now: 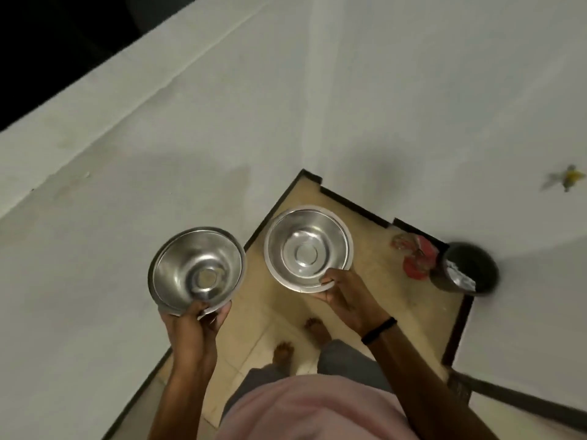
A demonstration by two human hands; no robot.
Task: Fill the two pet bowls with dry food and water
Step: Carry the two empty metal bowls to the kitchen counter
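1. Below the fingers, well apart, a tiled floor (365,249) is seen.
2. Beyond the left hand (193,325), the left bowl (197,268) is gripped by its near rim, empty, mouth up.
3. Beyond the right hand (346,296), the right bowl (308,249) is pinched likewise; with both hands occupied, setting down is judged needed before pouring.

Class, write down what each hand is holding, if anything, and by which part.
Left-hand grip holds the left steel bowl by its near rim. Right-hand grip holds the right steel bowl by its near rim, thumb on top.
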